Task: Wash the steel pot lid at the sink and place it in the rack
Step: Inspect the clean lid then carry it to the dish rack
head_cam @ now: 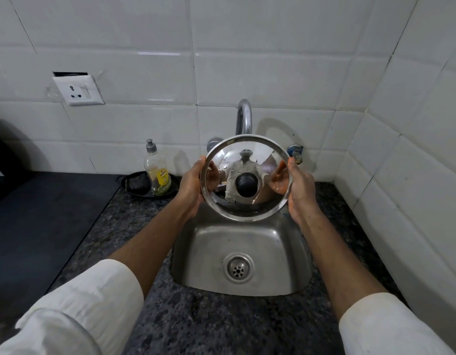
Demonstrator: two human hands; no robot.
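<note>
Holding the steel pot lid (247,160) upright over the sink (293,262), the left hand (189,185) and right hand (300,187) press on opposite edges of its rim, black knob (246,185) facing the person. Only palm and fingertip pressure keeps it up, so wet or soapy skin could let the polished rim slip and drop into the basin. The tap (243,116) sits just behind (a knock looks possible if the lid is lifted). No rack is in view, so carrying it out means a blind reach.
</note>
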